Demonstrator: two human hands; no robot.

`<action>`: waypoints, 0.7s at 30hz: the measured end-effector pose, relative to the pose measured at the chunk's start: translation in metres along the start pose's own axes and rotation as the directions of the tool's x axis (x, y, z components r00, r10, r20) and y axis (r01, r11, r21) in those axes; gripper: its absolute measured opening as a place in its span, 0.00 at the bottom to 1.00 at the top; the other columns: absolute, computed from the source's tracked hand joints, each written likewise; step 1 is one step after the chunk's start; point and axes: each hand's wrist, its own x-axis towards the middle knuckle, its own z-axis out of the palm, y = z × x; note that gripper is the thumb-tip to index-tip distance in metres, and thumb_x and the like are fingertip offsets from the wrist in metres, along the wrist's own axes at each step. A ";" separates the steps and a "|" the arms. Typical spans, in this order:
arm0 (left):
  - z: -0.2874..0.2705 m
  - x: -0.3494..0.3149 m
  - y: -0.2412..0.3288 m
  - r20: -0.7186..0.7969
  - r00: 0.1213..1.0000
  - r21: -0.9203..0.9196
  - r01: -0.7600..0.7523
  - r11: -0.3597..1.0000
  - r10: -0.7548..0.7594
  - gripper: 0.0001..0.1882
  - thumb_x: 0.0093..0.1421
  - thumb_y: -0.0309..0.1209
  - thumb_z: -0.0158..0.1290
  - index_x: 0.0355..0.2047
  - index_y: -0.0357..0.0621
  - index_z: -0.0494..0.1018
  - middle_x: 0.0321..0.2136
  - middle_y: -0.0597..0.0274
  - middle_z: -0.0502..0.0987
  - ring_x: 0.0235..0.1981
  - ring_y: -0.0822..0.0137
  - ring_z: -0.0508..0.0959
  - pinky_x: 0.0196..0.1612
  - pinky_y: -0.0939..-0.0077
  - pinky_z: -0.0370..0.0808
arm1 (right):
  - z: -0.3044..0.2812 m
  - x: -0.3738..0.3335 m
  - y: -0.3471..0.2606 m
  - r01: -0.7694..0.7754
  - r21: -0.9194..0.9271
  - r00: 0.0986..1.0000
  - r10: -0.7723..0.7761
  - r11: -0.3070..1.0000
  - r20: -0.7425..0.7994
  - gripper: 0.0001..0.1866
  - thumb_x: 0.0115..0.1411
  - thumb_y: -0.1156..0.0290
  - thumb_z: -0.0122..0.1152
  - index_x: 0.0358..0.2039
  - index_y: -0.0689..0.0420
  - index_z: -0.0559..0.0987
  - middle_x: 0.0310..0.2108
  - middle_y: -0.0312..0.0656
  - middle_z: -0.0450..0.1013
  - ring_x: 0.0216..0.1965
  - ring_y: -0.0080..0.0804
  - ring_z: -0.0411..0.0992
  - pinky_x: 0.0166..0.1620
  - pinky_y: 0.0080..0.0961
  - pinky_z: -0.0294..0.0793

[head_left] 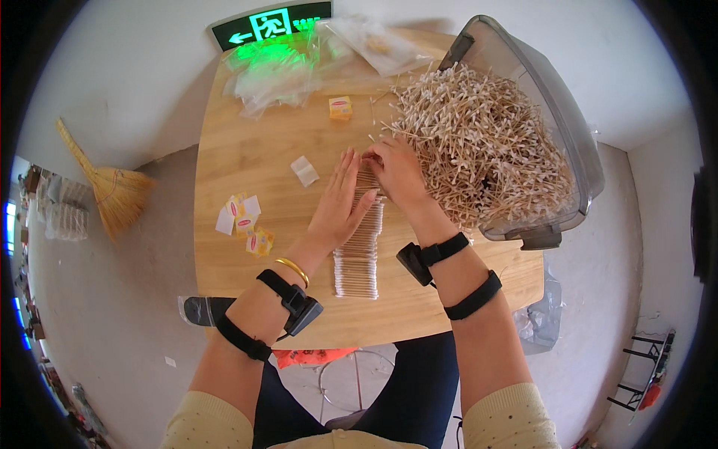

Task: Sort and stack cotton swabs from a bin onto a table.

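A long row of cotton swabs (357,258), laid side by side, runs from near the table's front edge away from me. My left hand (336,202) is flat with its fingers stretched out, resting along the left side of the row with the thumb across it. At the row's far end, my right hand (398,170) has its fingertips pinched together on cotton swabs; the exact number is hidden. Just right of that hand, a big heap of loose cotton swabs (479,135) spills from a tipped grey translucent plastic bin (572,127) onto the table.
On the wooden table (292,135) lie a stack of small yellow cards (340,108), a folded white paper piece (304,171), several scattered cards (243,217) and clear plastic bags (277,75). A green lit exit sign (271,25) stands behind. A straw broom (116,187) leans at left.
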 end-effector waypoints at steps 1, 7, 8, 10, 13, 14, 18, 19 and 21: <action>-0.001 0.001 -0.001 0.015 0.999 0.068 -0.029 0.997 0.028 0.39 0.72 0.49 0.41 0.71 0.32 0.47 0.72 0.39 0.46 0.74 0.46 0.45 0.74 0.57 0.43 | 0.002 0.000 -0.001 -0.027 0.116 1.000 0.025 0.993 0.019 0.07 0.54 0.73 0.66 0.35 0.53 0.82 0.42 0.40 0.75 0.48 0.44 0.69 0.52 0.38 0.69; 0.003 0.002 0.001 0.086 0.995 0.307 -0.077 0.949 0.053 0.40 0.71 0.52 0.40 0.70 0.31 0.48 0.72 0.40 0.49 0.74 0.47 0.46 0.74 0.55 0.41 | -0.015 -0.002 0.012 -0.067 -0.117 0.995 0.058 0.991 -0.078 0.07 0.55 0.71 0.67 0.36 0.54 0.81 0.40 0.40 0.74 0.47 0.44 0.69 0.52 0.39 0.69; 0.004 0.003 0.002 0.117 0.991 0.363 -0.096 0.927 0.057 0.40 0.71 0.53 0.39 0.70 0.31 0.49 0.71 0.41 0.50 0.74 0.47 0.46 0.75 0.55 0.41 | -0.017 -0.003 0.013 -0.067 -0.120 0.995 0.058 0.991 -0.077 0.07 0.55 0.71 0.67 0.36 0.54 0.81 0.40 0.40 0.74 0.47 0.44 0.69 0.52 0.39 0.69; 0.003 0.002 0.002 0.120 0.991 0.369 -0.093 0.925 0.052 0.41 0.71 0.54 0.38 0.69 0.30 0.50 0.71 0.40 0.50 0.74 0.47 0.46 0.75 0.54 0.41 | -0.019 -0.002 0.010 -0.120 -0.129 0.992 0.122 0.984 0.012 0.13 0.55 0.64 0.68 0.38 0.56 0.80 0.40 0.42 0.74 0.48 0.44 0.69 0.53 0.40 0.68; 0.003 0.001 0.003 0.131 0.990 0.391 -0.096 0.915 0.048 0.41 0.71 0.55 0.37 0.69 0.29 0.51 0.70 0.40 0.52 0.74 0.47 0.46 0.75 0.54 0.41 | -0.019 0.003 0.002 -0.206 -0.267 0.972 0.229 0.942 0.059 0.20 0.53 0.55 0.69 0.38 0.57 0.80 0.42 0.43 0.73 0.49 0.43 0.68 0.54 0.41 0.67; 0.003 0.001 0.003 0.138 0.989 0.408 -0.102 0.907 0.049 0.41 0.71 0.55 0.37 0.68 0.28 0.52 0.70 0.39 0.52 0.74 0.47 0.46 0.75 0.54 0.41 | -0.018 0.005 -0.001 -0.206 -0.266 0.972 0.229 0.942 0.059 0.20 0.53 0.55 0.69 0.38 0.57 0.80 0.42 0.43 0.73 0.49 0.43 0.68 0.54 0.41 0.67; 0.006 0.000 0.001 0.114 0.991 0.402 -0.107 0.909 0.066 0.42 0.71 0.55 0.37 0.68 0.27 0.53 0.70 0.39 0.52 0.74 0.47 0.47 0.75 0.54 0.41 | -0.009 0.013 -0.010 -0.263 -0.449 0.953 0.301 0.854 0.015 0.21 0.55 0.53 0.67 0.39 0.57 0.80 0.44 0.42 0.73 0.51 0.41 0.68 0.55 0.40 0.66; 0.006 0.000 0.000 0.121 0.991 0.420 -0.107 0.901 0.062 0.42 0.71 0.56 0.38 0.68 0.27 0.52 0.70 0.38 0.52 0.74 0.47 0.47 0.75 0.54 0.42 | -0.007 0.015 -0.010 -0.303 -0.464 0.938 0.346 0.832 0.009 0.20 0.56 0.54 0.66 0.39 0.57 0.80 0.44 0.42 0.73 0.52 0.40 0.68 0.56 0.40 0.66; 0.006 0.000 0.000 0.125 0.990 0.438 -0.109 0.892 0.059 0.43 0.71 0.56 0.38 0.68 0.26 0.52 0.70 0.37 0.52 0.73 0.46 0.47 0.75 0.55 0.42 | -0.002 0.016 -0.006 -0.310 -0.435 0.932 0.360 0.845 0.035 0.17 0.56 0.57 0.65 0.39 0.56 0.80 0.44 0.41 0.73 0.52 0.40 0.68 0.56 0.41 0.65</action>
